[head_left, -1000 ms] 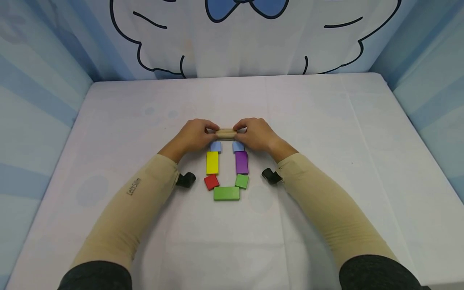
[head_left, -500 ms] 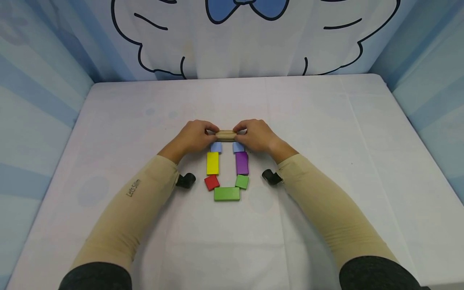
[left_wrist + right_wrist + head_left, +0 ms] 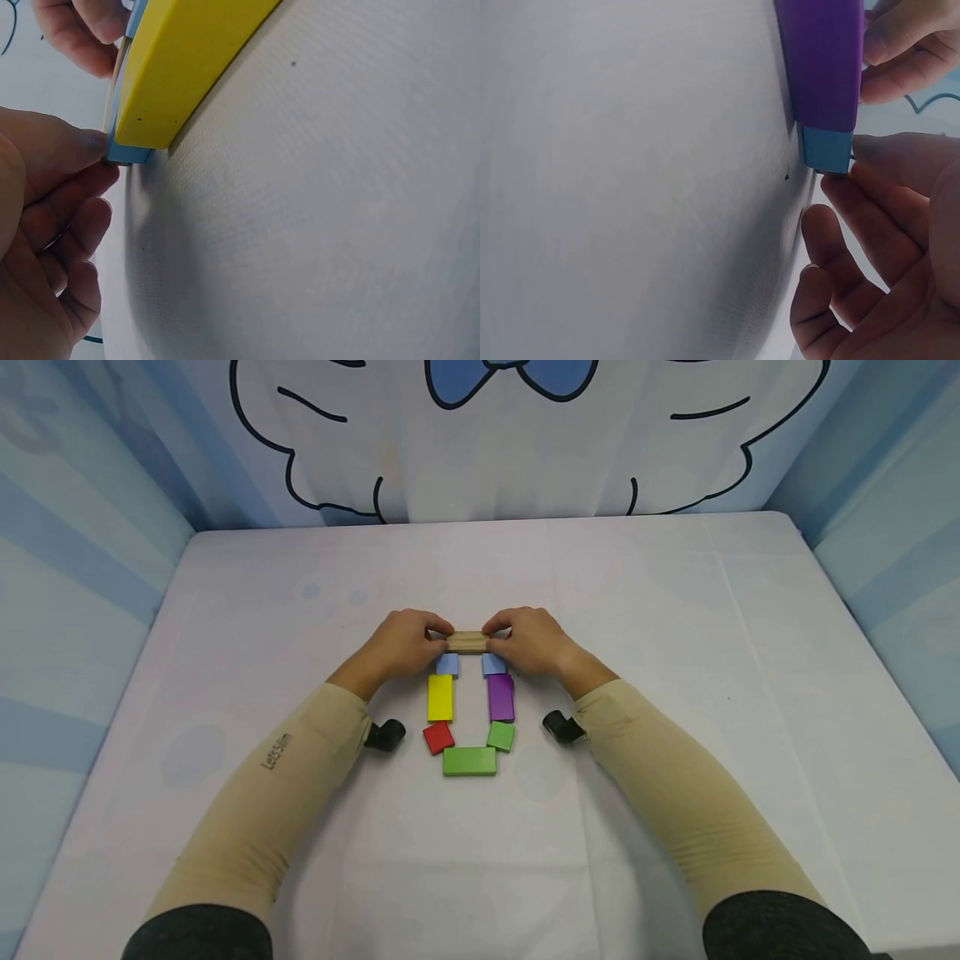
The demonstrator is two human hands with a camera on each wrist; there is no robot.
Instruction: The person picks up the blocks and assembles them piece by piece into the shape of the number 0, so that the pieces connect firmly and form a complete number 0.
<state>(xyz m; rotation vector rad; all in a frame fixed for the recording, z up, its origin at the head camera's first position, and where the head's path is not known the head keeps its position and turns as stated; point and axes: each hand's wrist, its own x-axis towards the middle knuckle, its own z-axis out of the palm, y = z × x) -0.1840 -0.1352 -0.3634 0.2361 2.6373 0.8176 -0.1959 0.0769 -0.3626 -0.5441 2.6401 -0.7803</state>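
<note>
A natural-wood block [image 3: 467,642] lies crosswise at the far end of a ring of coloured blocks. My left hand [image 3: 408,641] pinches its left end between thumb and fingers. At the right end, my right hand [image 3: 531,641] pinches it in the same way. Right below the wooden block are two light blue blocks, one on the left [image 3: 447,665] and one on the right [image 3: 493,664]. In the left wrist view a yellow block [image 3: 187,67] covers much of the left blue one. The purple block [image 3: 823,67] stands before the right one in the right wrist view.
Nearer to me, a red block [image 3: 438,737] sits tilted below the yellow one. A small green block [image 3: 501,736] is below the purple one, and a longer green block [image 3: 469,762] closes the near end. A white cloth covers the table [image 3: 675,827]; a printed curtain [image 3: 510,460] hangs behind.
</note>
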